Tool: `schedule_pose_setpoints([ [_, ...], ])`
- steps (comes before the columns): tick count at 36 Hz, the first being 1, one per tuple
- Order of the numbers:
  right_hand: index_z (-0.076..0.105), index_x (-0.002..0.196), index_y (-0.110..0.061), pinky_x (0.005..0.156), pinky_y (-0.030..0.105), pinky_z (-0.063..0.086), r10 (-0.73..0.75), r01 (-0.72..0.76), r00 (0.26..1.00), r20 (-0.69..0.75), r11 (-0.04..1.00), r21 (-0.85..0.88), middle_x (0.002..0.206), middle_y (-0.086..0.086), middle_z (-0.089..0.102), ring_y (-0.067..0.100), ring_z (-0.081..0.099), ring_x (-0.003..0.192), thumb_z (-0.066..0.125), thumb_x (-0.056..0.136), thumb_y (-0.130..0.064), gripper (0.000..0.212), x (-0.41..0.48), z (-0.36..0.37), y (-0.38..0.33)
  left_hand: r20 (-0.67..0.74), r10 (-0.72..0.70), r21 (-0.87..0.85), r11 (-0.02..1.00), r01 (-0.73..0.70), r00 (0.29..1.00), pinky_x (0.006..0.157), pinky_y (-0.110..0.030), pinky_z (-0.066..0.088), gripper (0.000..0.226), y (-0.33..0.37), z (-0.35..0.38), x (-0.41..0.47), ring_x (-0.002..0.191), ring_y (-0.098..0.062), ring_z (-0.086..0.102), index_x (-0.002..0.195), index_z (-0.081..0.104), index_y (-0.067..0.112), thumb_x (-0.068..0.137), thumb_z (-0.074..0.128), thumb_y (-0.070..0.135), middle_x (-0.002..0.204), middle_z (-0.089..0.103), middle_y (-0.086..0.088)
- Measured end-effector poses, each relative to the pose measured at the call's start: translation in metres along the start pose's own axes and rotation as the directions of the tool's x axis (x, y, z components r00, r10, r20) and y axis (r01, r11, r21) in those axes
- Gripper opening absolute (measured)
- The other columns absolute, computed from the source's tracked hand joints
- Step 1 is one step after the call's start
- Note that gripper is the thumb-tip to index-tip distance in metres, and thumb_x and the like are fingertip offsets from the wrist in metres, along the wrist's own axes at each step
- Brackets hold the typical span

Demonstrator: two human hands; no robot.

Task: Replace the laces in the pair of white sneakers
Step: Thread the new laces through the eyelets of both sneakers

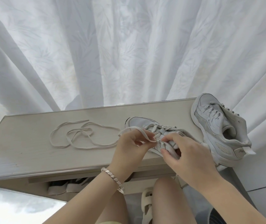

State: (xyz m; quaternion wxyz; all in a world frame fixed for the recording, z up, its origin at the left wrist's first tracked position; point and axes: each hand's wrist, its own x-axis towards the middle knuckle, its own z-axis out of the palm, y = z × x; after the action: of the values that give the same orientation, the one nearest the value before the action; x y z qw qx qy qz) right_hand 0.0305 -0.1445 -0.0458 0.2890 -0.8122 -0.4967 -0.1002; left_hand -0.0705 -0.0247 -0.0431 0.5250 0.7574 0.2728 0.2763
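On the tabletop (24,152): near sneaker (145,126) lay under both hands, toe pointing left.
Left hand (129,146): pinched the lace (138,132), likely feeding it at an eyelet.
Right hand (187,152): clamped on the sneaker's upper, steadying it.
Far sneaker (217,126): sat laced at the right edge, out of the way.
Loose lace (80,136): lay coiled to the left, flat and off-white.

soft daylight through the curtain (129,46), faint shadows, wide-angle bending at edges
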Motion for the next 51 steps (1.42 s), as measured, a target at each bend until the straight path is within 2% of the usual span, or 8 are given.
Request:
schedule_pose_setpoints([
  [8,0.063,0.081,-0.032,0.048,-0.003,0.022,0.006,-0.006,1.0,0.011,1.0,0.017,0.06,-0.024,0.038,0.0,0.044,0.074,0.065,0.065,-0.036,0.017,-0.001,0.0,0.0,-0.196,-0.201,0.045,0.976,0.214,0.96,0.062,-0.012,0.04,0.019,0.002,-0.005,-0.008,0.073,-0.006,0.059,0.081,0.05,0.021,0.079,0.067,0.014,0.079,0.061,0.008],
  [11,0.063,0.082,-0.032,0.054,-0.002,0.032,0.019,-0.02,1.0,0.01,0.999,0.04,0.06,-0.024,0.04,-0.004,0.04,0.072,0.065,0.066,-0.036,0.017,-0.002,0.001,0.003,-0.325,0.054,0.23,0.973,0.024,0.944,0.069,-0.006,0.036,0.031,0.005,-0.011,-0.011,0.083,-0.004,0.05,0.085,0.041,0.031,0.08,0.065,0.011,0.088,0.051,0.011],
  [14,0.063,0.083,-0.032,0.065,-0.004,0.031,0.022,-0.022,1.0,0.005,0.999,0.046,0.06,-0.023,0.04,0.002,0.045,0.075,0.062,0.067,-0.038,0.017,-0.004,0.003,0.003,-0.094,0.282,0.335,0.912,-0.236,0.955,0.082,-0.002,0.031,0.026,0.001,-0.019,-0.005,0.096,0.003,0.048,0.096,0.057,0.03,0.081,0.069,0.012,0.096,0.055,0.018],
  [18,0.063,0.084,-0.032,0.052,-0.001,0.03,0.025,-0.025,1.0,-0.003,0.999,0.032,0.062,-0.025,0.041,0.004,0.049,0.081,0.06,0.068,-0.039,0.018,-0.004,0.002,0.001,0.273,0.243,0.247,0.917,-0.312,0.931,0.093,-0.015,0.037,0.019,-0.011,-0.014,0.006,0.104,0.004,0.052,0.099,0.072,0.029,0.081,0.067,0.028,0.101,0.059,0.026],
  [25,0.062,0.086,-0.033,0.048,0.002,0.028,0.035,-0.035,0.999,-0.003,0.999,0.025,0.061,-0.017,0.055,0.006,0.052,0.081,0.056,0.07,-0.043,0.02,-0.006,0.002,0.002,0.179,0.427,0.303,0.833,-0.463,0.886,0.076,-0.042,0.048,0.019,-0.024,0.0,0.014,0.086,-0.009,0.057,0.089,0.073,0.028,0.083,0.057,0.037,0.092,0.063,0.015],
  [30,0.061,0.086,-0.034,0.054,0.002,0.023,0.079,-0.078,0.997,-0.016,0.996,0.036,0.062,-0.015,0.058,0.007,0.054,0.077,0.064,0.066,-0.038,0.02,-0.007,0.005,0.0,0.124,0.549,0.426,0.723,-0.544,0.827,0.068,-0.037,0.05,0.017,-0.025,0.002,0.01,0.083,-0.006,0.058,0.085,0.074,0.026,0.083,0.059,0.034,0.087,0.067,0.016],
  [37,0.057,0.092,-0.034,0.055,0.005,0.027,0.07,-0.07,0.998,0.009,0.995,0.065,0.065,-0.014,0.061,0.008,0.049,0.089,0.071,0.071,-0.033,0.025,-0.011,0.004,0.002,0.276,0.759,0.497,0.413,-0.764,0.59,0.07,-0.022,0.035,0.009,-0.027,-0.005,0.023,0.081,-0.01,0.055,0.089,0.068,0.022,0.089,0.061,0.027,0.087,0.068,0.011],
  [51,0.064,0.09,-0.028,0.06,-0.003,0.016,0.039,-0.04,0.998,-0.051,0.999,-0.02,0.063,-0.024,0.037,0.007,0.048,0.088,0.069,0.064,-0.039,0.03,-0.002,0.001,-0.001,0.314,0.695,0.409,0.517,-0.752,0.647,0.069,-0.028,0.045,0.008,-0.034,0.001,0.028,0.081,-0.013,0.054,0.098,0.055,0.025,0.093,0.05,0.027,0.092,0.065,0.009],
])
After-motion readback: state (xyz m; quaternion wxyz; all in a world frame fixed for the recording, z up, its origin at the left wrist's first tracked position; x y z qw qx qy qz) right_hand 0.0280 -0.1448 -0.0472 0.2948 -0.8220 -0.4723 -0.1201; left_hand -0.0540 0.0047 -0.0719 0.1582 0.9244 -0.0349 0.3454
